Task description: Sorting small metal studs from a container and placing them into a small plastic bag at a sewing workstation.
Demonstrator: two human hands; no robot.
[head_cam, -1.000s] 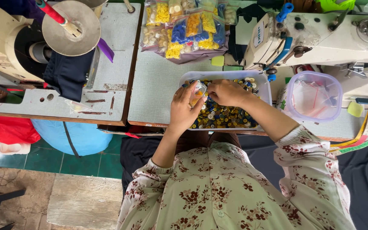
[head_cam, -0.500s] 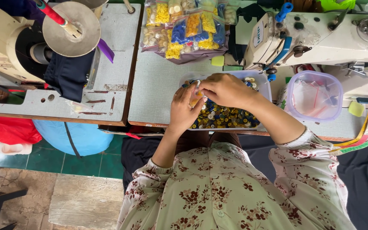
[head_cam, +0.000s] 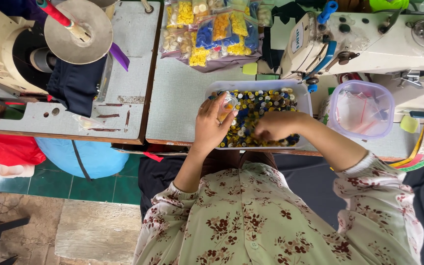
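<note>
Evidently sorted by colour: left hand (head_cam: pixel 211 128) held a small clear bag (head_cam: pixel 227 104) open over the white tray (head_cam: pixel 304 102) of buttons (head_cam: pixel 263 105) on the table (head_cam: pixel 180 98); right hand (head_cam: pixel 276 125) fingers pinched among them, catch hidden.

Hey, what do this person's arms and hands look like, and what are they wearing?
Both hands, left and right, are bare, with no gloves, and no rings or watch that I can make out. The sleeves are pale cream with a dark red-brown flower print, pushed up so the forearms are uncovered.
</note>
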